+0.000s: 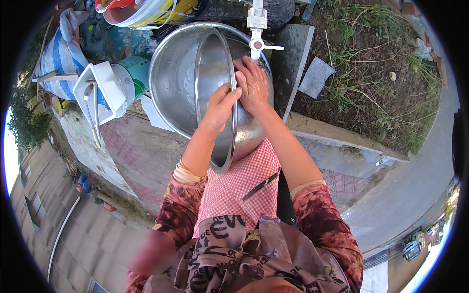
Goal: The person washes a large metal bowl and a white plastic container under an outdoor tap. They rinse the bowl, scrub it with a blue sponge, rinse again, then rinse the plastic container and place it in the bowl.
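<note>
A steel bowl (216, 66) stands tilted on its side, its rim upright, over a larger steel basin (172, 77). My left hand (221, 104) grips the near part of that rim, with the thumb on the outer side. Wet and spread, my right hand (253, 86) lies against the bowl's outer wall, its fingertips just below the spout of a white plastic tap (257, 44). Whether water runs from the spout I cannot tell. The bowl's lower side reaches a red-and-white checked apron (242, 190) with a dark strip on it.
Left of the basin are a white rectangular tub (99, 91) with long-handled utensils, a green-and-white bucket (133, 75) and a striped sack (60, 58). A yellow-and-white bucket (146, 13) is behind. At right, a stone slab (295, 62) borders a weedy soil bed (366, 77).
</note>
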`<state>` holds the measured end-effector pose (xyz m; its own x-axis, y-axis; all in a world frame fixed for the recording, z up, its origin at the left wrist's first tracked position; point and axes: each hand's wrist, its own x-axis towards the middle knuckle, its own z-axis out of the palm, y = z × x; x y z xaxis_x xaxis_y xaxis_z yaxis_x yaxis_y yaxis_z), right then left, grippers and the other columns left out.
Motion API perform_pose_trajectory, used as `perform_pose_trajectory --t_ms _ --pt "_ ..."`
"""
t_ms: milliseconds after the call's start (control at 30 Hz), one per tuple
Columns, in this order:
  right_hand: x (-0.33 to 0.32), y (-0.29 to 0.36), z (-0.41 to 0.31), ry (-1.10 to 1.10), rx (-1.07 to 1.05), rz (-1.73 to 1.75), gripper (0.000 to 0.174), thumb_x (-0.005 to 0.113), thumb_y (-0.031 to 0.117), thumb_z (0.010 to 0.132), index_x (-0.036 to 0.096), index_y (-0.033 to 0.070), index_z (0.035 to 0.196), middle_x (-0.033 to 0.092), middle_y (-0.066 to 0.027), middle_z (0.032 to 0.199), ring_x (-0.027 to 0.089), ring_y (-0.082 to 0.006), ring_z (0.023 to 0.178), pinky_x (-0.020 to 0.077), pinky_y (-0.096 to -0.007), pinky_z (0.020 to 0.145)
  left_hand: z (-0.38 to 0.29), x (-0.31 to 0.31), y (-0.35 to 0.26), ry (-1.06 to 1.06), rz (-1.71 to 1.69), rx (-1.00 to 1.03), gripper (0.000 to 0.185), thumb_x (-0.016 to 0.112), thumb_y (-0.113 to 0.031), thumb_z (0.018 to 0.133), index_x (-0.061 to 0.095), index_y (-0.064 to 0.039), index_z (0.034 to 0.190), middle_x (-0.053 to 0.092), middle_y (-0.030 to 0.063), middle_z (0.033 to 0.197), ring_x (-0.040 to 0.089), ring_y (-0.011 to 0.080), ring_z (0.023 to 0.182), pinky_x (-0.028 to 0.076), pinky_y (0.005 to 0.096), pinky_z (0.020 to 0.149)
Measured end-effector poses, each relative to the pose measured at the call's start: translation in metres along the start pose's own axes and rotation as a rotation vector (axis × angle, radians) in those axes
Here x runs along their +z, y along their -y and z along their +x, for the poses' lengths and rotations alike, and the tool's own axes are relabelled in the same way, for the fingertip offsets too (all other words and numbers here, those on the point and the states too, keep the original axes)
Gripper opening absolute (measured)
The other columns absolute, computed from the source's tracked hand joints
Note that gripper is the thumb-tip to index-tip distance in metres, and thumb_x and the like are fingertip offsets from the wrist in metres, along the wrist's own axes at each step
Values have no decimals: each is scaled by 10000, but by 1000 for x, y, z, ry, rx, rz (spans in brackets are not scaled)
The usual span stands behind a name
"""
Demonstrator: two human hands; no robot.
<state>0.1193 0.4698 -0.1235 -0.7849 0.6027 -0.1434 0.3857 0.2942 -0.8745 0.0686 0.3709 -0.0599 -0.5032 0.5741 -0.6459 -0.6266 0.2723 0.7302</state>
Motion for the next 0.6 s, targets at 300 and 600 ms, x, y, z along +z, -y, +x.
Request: perform_pose_trajectory --t_ms 300,600 --pt "11 -4 9 17 -118 -121 419 422 304 890 425 161 1284 364 -119 1357 304 -308 1266 228 -488 1013 -84 18 59 -195 585 198 278 594 -225 844 558 45 901 474 13 617 396 86 601 370 280 522" --pt "3 -17 25 194 159 22 485 504 398 843 482 117 1238 365 -172 1342 298 -328 1272 246 -454 1012 -52 -3 0 -149 563 10 387 574 -349 852 539 34 803 494 21 626 429 99 594 382 287 525"
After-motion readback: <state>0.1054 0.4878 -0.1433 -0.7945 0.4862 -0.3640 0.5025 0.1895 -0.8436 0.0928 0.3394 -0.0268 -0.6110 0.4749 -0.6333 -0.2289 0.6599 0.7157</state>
